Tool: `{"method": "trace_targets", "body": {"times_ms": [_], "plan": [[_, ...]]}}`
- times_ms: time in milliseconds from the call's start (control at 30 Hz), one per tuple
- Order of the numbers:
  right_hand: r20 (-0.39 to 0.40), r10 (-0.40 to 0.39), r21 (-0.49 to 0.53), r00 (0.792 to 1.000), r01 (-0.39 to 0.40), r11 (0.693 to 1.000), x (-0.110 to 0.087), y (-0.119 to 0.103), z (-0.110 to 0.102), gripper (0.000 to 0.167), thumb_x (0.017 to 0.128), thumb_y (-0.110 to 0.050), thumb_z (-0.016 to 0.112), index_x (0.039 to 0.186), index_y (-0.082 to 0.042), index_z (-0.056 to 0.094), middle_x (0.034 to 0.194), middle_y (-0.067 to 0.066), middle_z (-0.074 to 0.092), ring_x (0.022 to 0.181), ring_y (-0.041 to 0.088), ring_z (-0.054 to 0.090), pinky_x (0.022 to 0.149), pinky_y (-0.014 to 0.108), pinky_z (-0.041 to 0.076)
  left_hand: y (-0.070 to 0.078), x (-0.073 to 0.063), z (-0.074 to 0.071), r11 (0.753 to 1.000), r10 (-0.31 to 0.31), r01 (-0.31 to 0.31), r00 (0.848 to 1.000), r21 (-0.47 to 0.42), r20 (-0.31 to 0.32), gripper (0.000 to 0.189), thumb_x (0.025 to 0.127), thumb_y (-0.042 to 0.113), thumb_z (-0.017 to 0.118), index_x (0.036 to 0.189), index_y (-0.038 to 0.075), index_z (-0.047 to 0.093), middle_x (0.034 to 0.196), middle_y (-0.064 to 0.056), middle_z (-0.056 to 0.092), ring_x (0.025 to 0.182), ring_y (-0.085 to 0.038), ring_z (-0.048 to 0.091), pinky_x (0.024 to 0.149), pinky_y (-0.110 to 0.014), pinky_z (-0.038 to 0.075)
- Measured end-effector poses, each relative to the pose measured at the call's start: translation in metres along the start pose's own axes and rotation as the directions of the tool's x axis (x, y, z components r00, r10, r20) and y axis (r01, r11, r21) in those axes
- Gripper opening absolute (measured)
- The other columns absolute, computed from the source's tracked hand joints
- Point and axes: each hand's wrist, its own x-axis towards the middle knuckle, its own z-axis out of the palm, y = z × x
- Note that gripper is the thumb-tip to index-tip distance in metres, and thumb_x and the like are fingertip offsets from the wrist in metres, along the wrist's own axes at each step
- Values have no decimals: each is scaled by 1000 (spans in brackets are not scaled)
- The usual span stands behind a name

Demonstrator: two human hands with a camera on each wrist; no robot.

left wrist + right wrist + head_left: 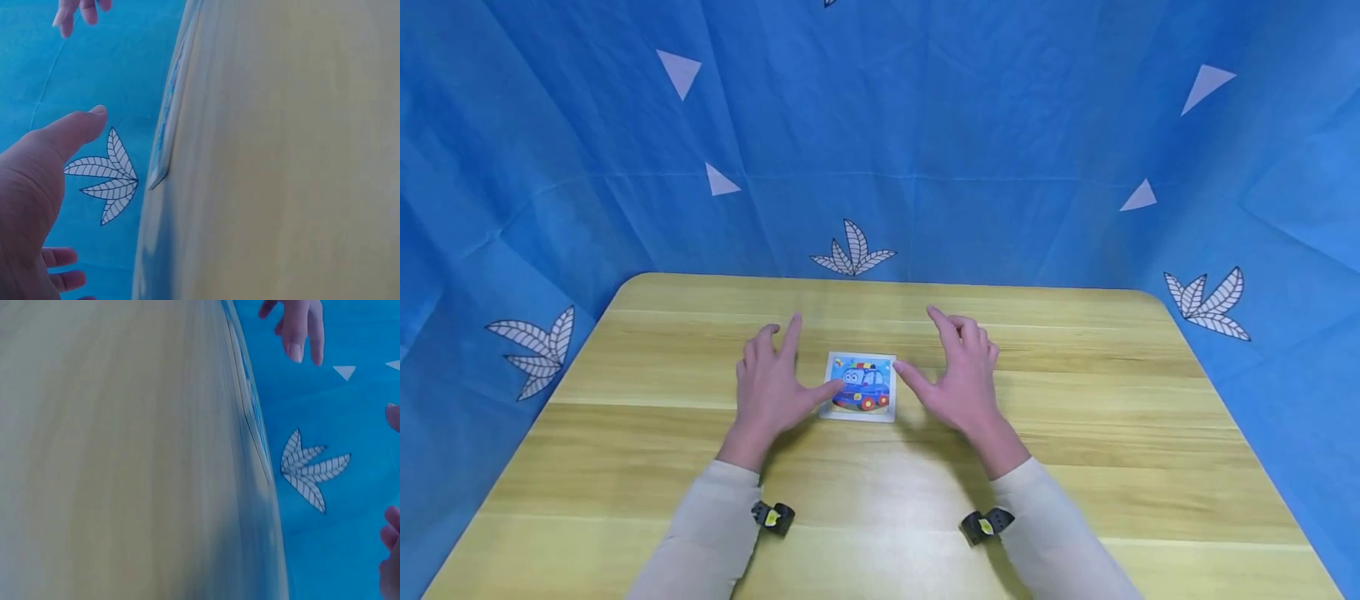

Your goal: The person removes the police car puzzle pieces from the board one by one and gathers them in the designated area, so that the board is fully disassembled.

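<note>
A small square picture puzzle lies flat on the table, showing a blue cartoon car inside a pale frame. To its left my left hand hovers with spread fingers, the thumb reaching over the picture's left part in the head view. My right hand is held to the right of it, thumb pointing at the upper right corner. Neither hand holds anything. Seen edge-on, the puzzle appears thin in the left wrist view, apart from the left thumb. In the right wrist view only parts of the right hand show.
The wooden table has rounded far corners. A blue curtain with white leaves and triangles hangs behind it and along both sides. Each forearm wears a dark strap with a small device, the left and the right.
</note>
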Motion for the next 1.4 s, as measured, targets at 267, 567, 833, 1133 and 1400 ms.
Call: {"method": "trace_targets", "body": {"times_ms": [267,567,833,1133,1400], "plan": [[113,48,157,992,-65,985,6,-12,21,82,83,-52,75,150,-18,44,117,9,50,107,26,48,85,44,38,5,-2,8,995,-48,51,998,-83,45,119,71,71,76,161,16,21,128,-20,41,107,-35,43,85,-49,40],[216,22,269,976,-81,960,13,-21,43,77,85,-42,78,149,-14,46,112,14,55,98,31,53,79,40,45,10,-7,15,988,-51,71,989,-140,142,121,70,72,76,161,14,20,132,-24,47,97,-38,59,78,-51,52],[295,8,322,955,-107,941,21,-26,61,77,82,-33,83,146,-8,49,106,12,56,95,25,52,79,38,46,14,-10,19,980,-38,74,980,-185,193,123,69,69,79,160,8,22,145,-23,47,126,-43,51,95,-57,44],[383,-7,318,924,-125,940,29,-26,73,80,77,-30,88,143,-5,51,96,7,61,84,18,54,76,35,48,15,-12,20,981,7,31,980,-193,198,116,70,61,84,154,-3,33,107,-19,68,91,-32,64,77,-47,52],[459,-13,278,888,-130,952,30,-23,83,72,76,-24,89,137,-5,57,92,2,61,79,15,55,73,30,48,15,-10,24,983,18,24,975,-182,223,109,72,53,87,151,-4,37,74,-6,63,63,-21,55,57,-37,45]]}}
